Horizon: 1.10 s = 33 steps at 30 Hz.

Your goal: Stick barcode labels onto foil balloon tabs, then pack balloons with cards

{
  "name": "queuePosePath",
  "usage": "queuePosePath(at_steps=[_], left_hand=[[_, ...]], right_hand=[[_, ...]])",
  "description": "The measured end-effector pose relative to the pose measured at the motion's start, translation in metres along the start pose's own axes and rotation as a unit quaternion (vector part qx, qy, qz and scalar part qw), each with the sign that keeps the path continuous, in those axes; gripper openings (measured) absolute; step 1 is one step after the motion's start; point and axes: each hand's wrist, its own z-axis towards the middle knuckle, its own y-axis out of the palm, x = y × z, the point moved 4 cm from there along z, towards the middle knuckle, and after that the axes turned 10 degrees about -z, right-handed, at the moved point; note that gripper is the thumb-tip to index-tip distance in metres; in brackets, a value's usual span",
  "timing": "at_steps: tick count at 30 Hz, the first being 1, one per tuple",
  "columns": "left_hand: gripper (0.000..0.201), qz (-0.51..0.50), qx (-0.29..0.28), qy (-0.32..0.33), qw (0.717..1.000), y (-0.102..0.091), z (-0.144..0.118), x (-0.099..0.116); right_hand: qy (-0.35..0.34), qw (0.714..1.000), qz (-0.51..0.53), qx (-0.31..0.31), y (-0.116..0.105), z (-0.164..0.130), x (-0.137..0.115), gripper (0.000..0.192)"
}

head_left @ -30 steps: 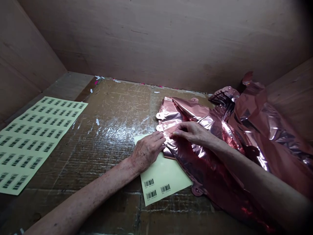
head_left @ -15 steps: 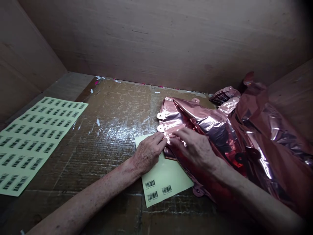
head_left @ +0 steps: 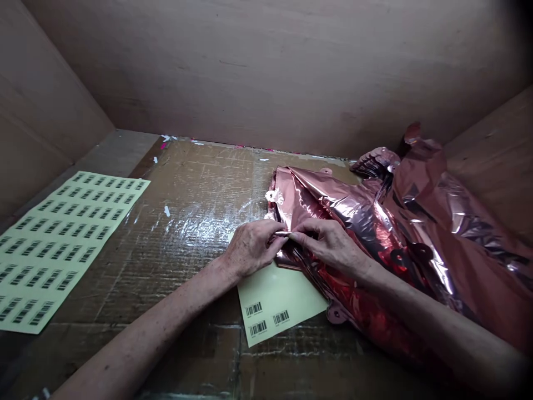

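Nearest, a small yellow label sheet (head_left: 278,300) with three barcode stickers lies on the taped cardboard counter (head_left: 195,205), partly tucked under the person's hands. Just above it, the left hand (head_left: 252,248) and right hand (head_left: 328,244) meet fingertip to fingertip, each grip closed in a pinch on the near left edge of the rose-gold foil balloon (head_left: 345,211), which lies crumpled across the counter's right side and over the sheet's top corner. Further left, well apart, rests a large sheet of barcode labels (head_left: 62,244). Beyond stands a plain brown wall (head_left: 266,72).
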Motion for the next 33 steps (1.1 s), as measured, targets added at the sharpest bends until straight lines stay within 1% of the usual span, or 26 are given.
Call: queuePosePath(at_steps=[2,4,6,8,10,12,14,16,19,21,23,24,25,26,27,28,29,30,31,32,33], left_hand=[[0.014,0.008,0.001,-0.016,1.0,0.001,0.003,0.0],[0.013,0.027,-0.001,-0.023,0.999,0.001,0.005,0.002],[0.012,0.046,-0.001,-0.021,0.999,0.001,0.005,0.003],[0.013,0.051,-0.001,-0.021,0.998,0.0,0.005,0.003],[0.016,0.037,-0.006,-0.027,0.999,-0.001,0.006,0.001],[0.019,0.006,-0.01,-0.042,0.999,-0.001,0.006,-0.002],[0.025,-0.026,-0.01,-0.064,0.998,-0.001,0.006,-0.006],[0.031,-0.038,-0.009,-0.081,0.996,-0.001,0.005,-0.01],[0.026,-0.022,-0.016,-0.078,0.997,-0.002,0.002,-0.013],[0.019,-0.001,-0.033,-0.056,0.998,-0.004,-0.002,-0.012],[0.014,0.019,-0.054,-0.036,0.998,-0.006,-0.006,-0.009],[0.013,0.026,-0.063,-0.03,0.997,-0.007,-0.009,-0.007],[0.015,0.032,-0.061,-0.03,0.997,-0.009,-0.012,-0.006],[0.021,0.041,-0.048,-0.031,0.998,-0.011,-0.015,-0.003],[0.031,0.055,-0.025,-0.03,0.998,-0.013,-0.018,0.0],[0.041,0.076,0.0,-0.023,0.997,-0.015,-0.021,0.003],[0.048,0.103,0.023,-0.01,0.994,-0.015,-0.024,0.008],[0.051,0.131,0.037,0.011,0.991,-0.014,-0.026,0.013],[0.05,0.156,0.035,0.035,0.987,-0.01,-0.028,0.017],[0.045,0.175,0.017,0.054,0.983,-0.005,-0.03,0.02],[0.038,0.189,-0.008,0.063,0.98,0.001,-0.031,0.02]], right_hand=[[-0.02,0.997,-0.076,0.008,0.002,-0.001,-0.005,0.021],[-0.035,0.985,-0.169,0.005,0.006,0.0,-0.012,0.019],[-0.034,0.978,-0.207,-0.004,0.009,0.002,-0.014,0.018],[-0.014,0.986,-0.168,0.006,0.005,0.006,-0.011,0.015],[0.022,0.997,-0.071,0.014,-0.002,0.009,-0.001,0.02],[0.059,0.997,0.042,-0.019,-0.006,0.012,0.009,0.032],[0.09,0.986,0.13,-0.059,-0.007,0.011,0.017,0.041],[0.11,0.975,0.181,-0.07,-0.009,0.009,0.023,0.042],[0.129,0.971,0.188,-0.064,-0.021,0.004,0.037,0.042],[0.143,0.977,0.146,-0.058,-0.039,0.004,0.056,0.042],[0.192,0.981,0.025,-0.017,-0.07,0.007,0.085,0.04],[0.228,0.972,-0.052,0.014,-0.087,0.008,0.1,0.039],[0.272,0.952,-0.129,0.048,-0.104,0.009,0.112,0.038],[0.307,0.929,-0.193,0.08,-0.118,0.008,0.118,0.036],[0.323,0.906,-0.248,0.115,-0.127,0.006,0.117,0.032],[0.311,0.892,-0.291,0.149,-0.13,0.003,0.107,0.027],[0.269,0.889,-0.322,0.181,-0.126,-0.001,0.09,0.024],[0.201,0.892,-0.347,0.207,-0.115,-0.008,0.066,0.023],[0.12,0.9,-0.353,0.225,-0.098,-0.018,0.039,0.024],[0.021,0.927,-0.311,0.207,-0.075,-0.029,0.012,0.022],[-0.065,0.956,-0.241,0.154,-0.048,-0.042,-0.013,0.02]])
